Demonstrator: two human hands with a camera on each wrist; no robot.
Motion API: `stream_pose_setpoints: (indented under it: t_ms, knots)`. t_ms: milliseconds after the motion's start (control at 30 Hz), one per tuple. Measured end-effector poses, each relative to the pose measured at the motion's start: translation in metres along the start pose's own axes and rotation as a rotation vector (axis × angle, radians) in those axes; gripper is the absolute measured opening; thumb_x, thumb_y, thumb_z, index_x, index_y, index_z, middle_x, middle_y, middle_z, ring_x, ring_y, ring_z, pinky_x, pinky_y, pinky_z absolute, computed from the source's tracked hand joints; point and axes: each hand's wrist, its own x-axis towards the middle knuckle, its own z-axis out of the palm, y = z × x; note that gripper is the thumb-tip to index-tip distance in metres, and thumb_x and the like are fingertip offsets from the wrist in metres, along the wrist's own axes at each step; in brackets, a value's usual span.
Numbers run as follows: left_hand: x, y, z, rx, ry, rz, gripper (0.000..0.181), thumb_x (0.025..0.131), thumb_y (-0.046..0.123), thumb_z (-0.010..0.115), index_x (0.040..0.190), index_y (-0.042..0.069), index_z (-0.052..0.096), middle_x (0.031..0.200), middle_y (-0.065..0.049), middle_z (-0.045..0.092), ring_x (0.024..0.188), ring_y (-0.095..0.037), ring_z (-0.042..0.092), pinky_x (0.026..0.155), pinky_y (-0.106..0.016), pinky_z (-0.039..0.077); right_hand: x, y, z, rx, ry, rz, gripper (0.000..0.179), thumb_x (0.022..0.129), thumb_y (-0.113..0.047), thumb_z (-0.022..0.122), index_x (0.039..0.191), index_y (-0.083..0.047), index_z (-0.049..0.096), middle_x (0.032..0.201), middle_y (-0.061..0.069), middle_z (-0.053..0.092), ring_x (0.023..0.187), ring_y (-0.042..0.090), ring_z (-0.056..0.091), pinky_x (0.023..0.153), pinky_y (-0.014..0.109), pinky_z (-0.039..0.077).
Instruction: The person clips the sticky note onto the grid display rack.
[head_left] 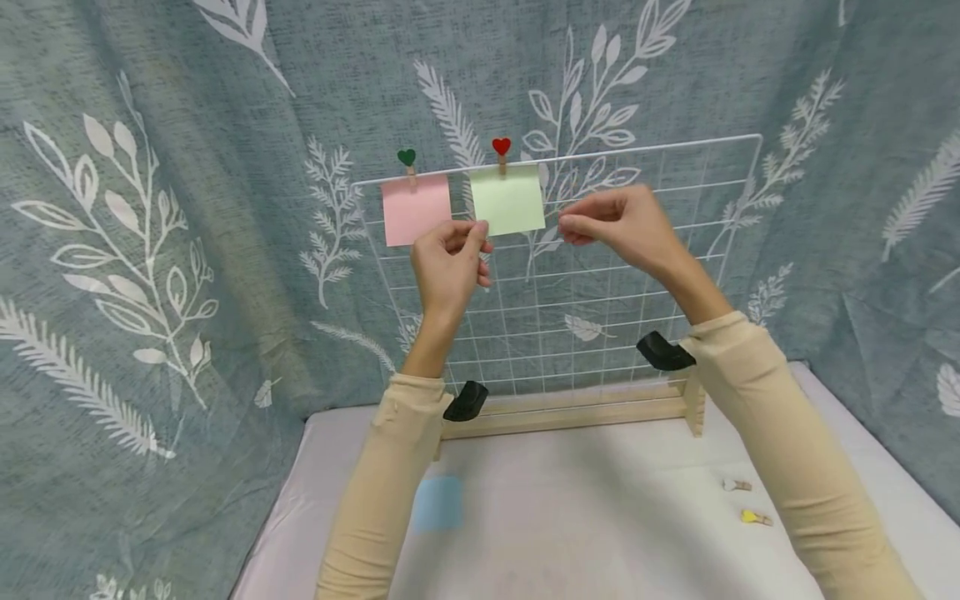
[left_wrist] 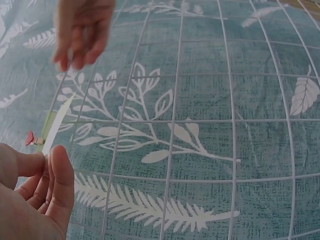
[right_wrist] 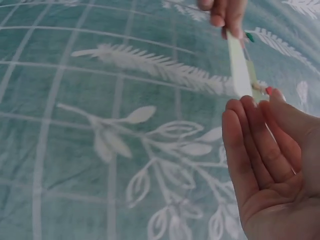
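A light green paper note (head_left: 508,200) hangs on the top wire of a white grid panel (head_left: 622,152), clipped by a small wooden peg with a red heart (head_left: 502,147). My left hand (head_left: 450,262) pinches the note's lower left corner between thumb and fingers; in the left wrist view the note (left_wrist: 59,125) appears nearly edge-on. Just right of the note, apart from it, is my right hand (head_left: 622,225). Its fingers (right_wrist: 257,145) are loosely bent with nothing seen between them. A pink note (head_left: 416,208) hangs to the left under a green heart peg (head_left: 407,157).
The grid stands in a wooden base (head_left: 577,415) on a white table (head_left: 570,517). A blue note (head_left: 438,503) lies by the left forearm. White (head_left: 737,485) and yellow (head_left: 756,517) pegs lie at the right. Behind hangs a leaf-patterned curtain (head_left: 247,208).
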Motion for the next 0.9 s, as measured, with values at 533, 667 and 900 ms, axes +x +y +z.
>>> stream_pose_setpoints:
  t_ms: [533,667,900]
  knots:
    - [-0.011,-0.008,-0.003,0.049,-0.033,0.007,0.024,0.095,0.014,0.067,0.086,-0.008,0.071,0.066,-0.019,0.067,0.038,-0.009,0.053,0.037,-0.021,0.049,-0.086,0.06,-0.015,-0.167,-0.082,0.112,0.027,0.095,-0.022,0.067,0.11,0.0,0.072,0.097,0.013,0.074,0.083,0.017,0.072,0.078,0.025,0.059]
    - [-0.012,-0.01,0.0,0.065,-0.072,0.01,0.025,0.094,0.015,0.068,0.085,-0.008,0.072,0.065,-0.018,0.067,0.037,-0.01,0.053,0.037,-0.022,0.049,-0.103,0.067,-0.016,-0.204,-0.088,0.102,0.024,0.095,-0.02,0.067,0.108,-0.001,0.073,0.094,0.012,0.074,0.081,0.016,0.072,0.074,0.023,0.059]
    - [-0.017,-0.018,0.0,0.071,-0.103,-0.009,0.024,0.094,0.015,0.069,0.087,-0.008,0.072,0.066,-0.016,0.068,0.039,-0.011,0.054,0.038,-0.023,0.051,-0.123,0.084,-0.023,-0.203,-0.083,0.124,0.021,0.095,-0.016,0.067,0.107,-0.001,0.073,0.094,0.013,0.074,0.079,0.007,0.07,0.073,0.02,0.058]
